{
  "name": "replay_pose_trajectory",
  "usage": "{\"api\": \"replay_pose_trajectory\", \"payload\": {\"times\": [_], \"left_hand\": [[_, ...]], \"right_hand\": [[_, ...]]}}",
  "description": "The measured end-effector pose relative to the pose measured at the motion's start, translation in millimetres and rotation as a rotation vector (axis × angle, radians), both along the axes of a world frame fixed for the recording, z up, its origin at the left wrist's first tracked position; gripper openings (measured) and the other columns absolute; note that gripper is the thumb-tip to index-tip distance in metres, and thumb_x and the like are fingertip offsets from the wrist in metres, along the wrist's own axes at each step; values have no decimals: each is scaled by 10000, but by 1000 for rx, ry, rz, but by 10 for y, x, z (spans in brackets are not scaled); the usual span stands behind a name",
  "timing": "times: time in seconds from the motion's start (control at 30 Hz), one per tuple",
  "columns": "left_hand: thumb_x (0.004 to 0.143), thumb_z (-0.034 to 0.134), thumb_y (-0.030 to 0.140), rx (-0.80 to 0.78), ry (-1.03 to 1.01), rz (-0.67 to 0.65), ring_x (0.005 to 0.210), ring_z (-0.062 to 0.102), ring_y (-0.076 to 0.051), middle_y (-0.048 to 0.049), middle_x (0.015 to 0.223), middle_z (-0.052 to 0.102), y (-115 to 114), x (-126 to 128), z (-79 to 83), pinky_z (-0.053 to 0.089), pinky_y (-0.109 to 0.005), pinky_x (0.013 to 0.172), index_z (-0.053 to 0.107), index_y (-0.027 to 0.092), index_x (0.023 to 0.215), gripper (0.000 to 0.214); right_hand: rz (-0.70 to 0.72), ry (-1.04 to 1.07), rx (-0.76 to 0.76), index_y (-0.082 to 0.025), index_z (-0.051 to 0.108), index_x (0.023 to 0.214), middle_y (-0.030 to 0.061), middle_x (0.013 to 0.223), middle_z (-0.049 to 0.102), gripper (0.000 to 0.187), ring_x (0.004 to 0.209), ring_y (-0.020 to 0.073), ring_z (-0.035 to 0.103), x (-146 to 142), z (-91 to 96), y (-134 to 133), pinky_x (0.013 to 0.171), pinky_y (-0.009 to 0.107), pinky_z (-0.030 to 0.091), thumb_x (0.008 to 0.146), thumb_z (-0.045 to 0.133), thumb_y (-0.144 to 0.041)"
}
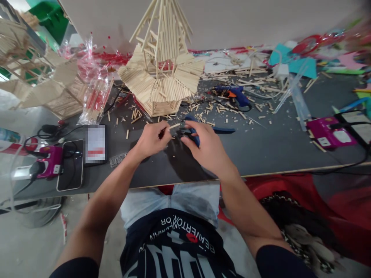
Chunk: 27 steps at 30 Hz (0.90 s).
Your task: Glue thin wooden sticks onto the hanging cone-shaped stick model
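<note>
My left hand [155, 137] is closed, thumb and forefinger pinching a short thin wooden stick [174, 126] that points right. Just to its right, my right hand [206, 144] curls around blue-handled cutting pliers [196, 139]. Their dark jaws show between thumb and forefinger, close to the stick's end; part of the handles is hidden under the hand. Beyond both hands stands a model built of wooden sticks [171, 88], with a flared, many-sided base and a pointed top.
Cut stick pieces [203, 112] litter the grey table around a blue glue gun [239, 95]. Two phones [69, 166] and a purple power adapter [50, 162] lie left; another purple adapter [330, 133] is at right. A second stick model [58, 88] stands far left.
</note>
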<state>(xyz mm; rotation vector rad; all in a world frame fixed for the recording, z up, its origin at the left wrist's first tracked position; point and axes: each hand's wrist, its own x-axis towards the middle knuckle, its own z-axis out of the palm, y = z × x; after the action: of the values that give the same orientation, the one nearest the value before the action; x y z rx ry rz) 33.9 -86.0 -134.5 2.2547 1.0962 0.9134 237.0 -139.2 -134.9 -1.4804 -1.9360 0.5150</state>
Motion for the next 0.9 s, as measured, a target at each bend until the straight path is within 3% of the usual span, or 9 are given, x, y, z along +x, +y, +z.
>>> {"api": "replay_pose_trajectory", "payload": {"times": [0.1,0.23,0.4,0.53,0.63,0.9], "left_hand": [[912,452,224,-1,-14,-40,548,387,-86,43,591,450,14,-9,-19,302,-239,559,484,180,680,238],[933,444,230,0,-12,-45,552,394,-84,48,598,437,41,-20,-53,294,-234,563,477,179,691,249],[981,407,255,-59,97,-10,585,402,-100,39,647,455,2,20,-40,270,-253,581,448,192,741,251],[972,405,231,-111,126,48,578,401,-103,36,643,488,-26,53,-20,266,-257,583,463,192,750,233],[983,410,238,-162,50,49,558,451,-96,41,619,510,-20,52,-32,309,-238,573,506,187,792,220],[1063,394,387,-367,-462,-27,461,525,-54,49,616,547,-12,44,-71,418,-177,487,601,157,961,326]], "right_hand": [[172,249,-87,-222,637,1207,58,988,747,279,864,199,715,-78,84,238,827,349,584,973,558,-353],[222,328,-49,-215,657,941,1,731,692,228,639,148,665,-140,13,421,663,282,530,991,543,-405],[149,307,182,-200,650,893,4,732,705,148,625,134,647,-179,-108,381,629,259,487,980,558,-277],[127,231,272,-204,664,888,13,790,731,155,692,138,669,-203,-120,326,669,260,501,968,532,-195],[123,237,250,-210,673,907,13,796,735,164,690,141,671,-203,-123,319,677,272,513,982,530,-239],[74,540,59,-212,687,991,-4,713,694,249,619,131,657,-197,-158,312,598,270,518,980,602,-445]]}}
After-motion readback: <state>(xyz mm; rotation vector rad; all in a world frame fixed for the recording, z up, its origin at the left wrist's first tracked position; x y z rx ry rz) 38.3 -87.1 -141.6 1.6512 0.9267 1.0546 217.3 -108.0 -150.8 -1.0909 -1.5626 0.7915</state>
